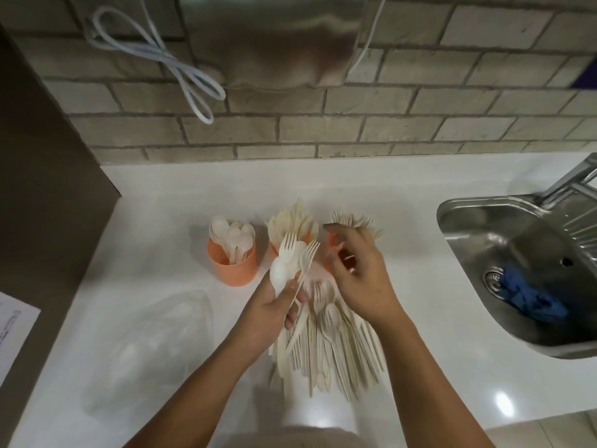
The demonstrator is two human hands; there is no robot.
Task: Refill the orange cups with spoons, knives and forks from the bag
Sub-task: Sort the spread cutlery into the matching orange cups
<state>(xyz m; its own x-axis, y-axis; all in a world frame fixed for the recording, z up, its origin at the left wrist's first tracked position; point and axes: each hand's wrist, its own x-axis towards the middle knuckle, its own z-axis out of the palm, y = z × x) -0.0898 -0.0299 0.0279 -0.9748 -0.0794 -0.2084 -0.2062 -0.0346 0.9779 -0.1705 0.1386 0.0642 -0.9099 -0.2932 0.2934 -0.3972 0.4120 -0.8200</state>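
Three orange cups (234,266) stand on the table (452,367). The left hand (274,313) grips two forks (287,244) and one spoon (279,276) over one loose pile (332,350). The right hand (361,276) is spread above the fork cup (331,250). One bag (145,344) lies left

Upright orange cups (232,268) hold spoons (231,234), knives (290,219), forks (353,220); cutlery pile (332,347) and clear bag (145,344) lie nearer.

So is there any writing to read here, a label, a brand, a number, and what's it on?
Sheet of paper at the counter's left edge: lines of print, too blurred to read.
Orange cups, clear bag, sink and metal box on the wall: no writing shows on any of them.
Nothing in this picture can be quoted.
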